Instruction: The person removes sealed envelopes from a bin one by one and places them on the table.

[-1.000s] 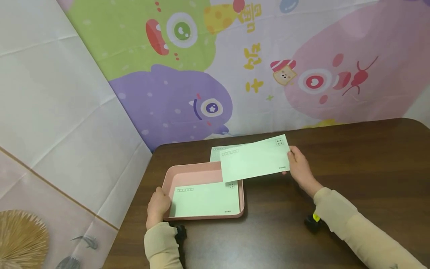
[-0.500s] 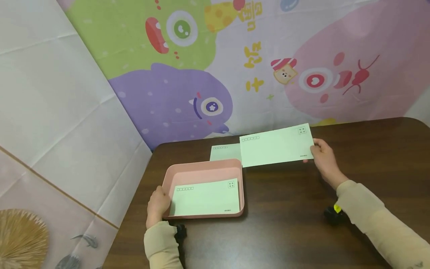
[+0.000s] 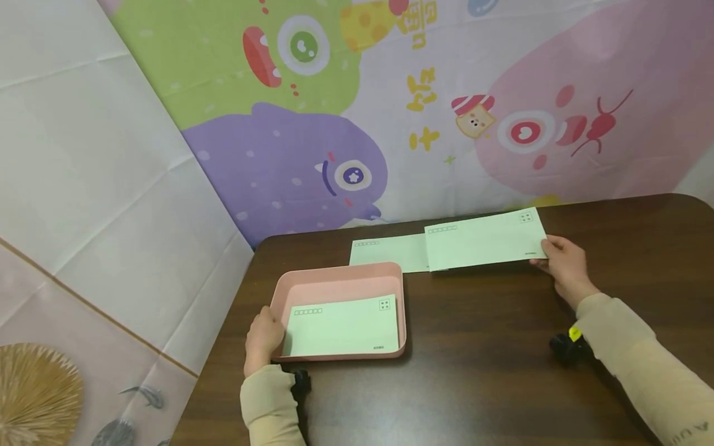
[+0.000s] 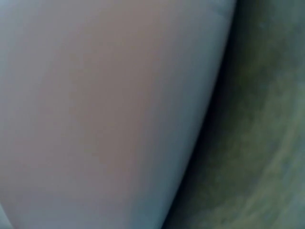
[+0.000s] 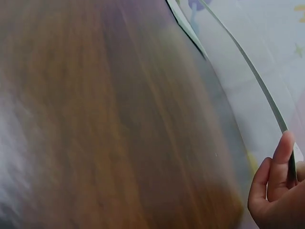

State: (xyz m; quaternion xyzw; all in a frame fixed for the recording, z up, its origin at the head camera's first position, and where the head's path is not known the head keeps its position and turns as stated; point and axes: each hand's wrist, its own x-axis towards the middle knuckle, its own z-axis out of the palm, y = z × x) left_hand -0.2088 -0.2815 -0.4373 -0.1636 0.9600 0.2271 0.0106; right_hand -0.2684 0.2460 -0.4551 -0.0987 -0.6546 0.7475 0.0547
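Note:
My right hand (image 3: 569,266) pinches the right end of a pale green envelope (image 3: 482,240) between thumb and fingers. That envelope is raised over the back of the table, its left end overlapping another envelope (image 3: 387,253) that lies there. In the right wrist view the held envelope (image 5: 261,81) shows edge-on, running up from the fingers (image 5: 284,148). My left hand (image 3: 263,337) grips the left side of a pink tray (image 3: 329,282). Inside the tray, toward its near side, lies an envelope (image 3: 341,328). The left wrist view is filled by a blurred pale pink surface (image 4: 95,109).
The dark wooden table (image 3: 446,384) reaches back to a wall cloth (image 3: 429,186) printed with cartoon monsters. A pale panel (image 3: 111,173) stands to the left of the table. Black wrist devices (image 3: 568,348) sit under both sleeves.
The held envelope has moved right, away from over the tray, then down toward the table's back, baring the envelope in the tray. The left hand and tray have stayed put.

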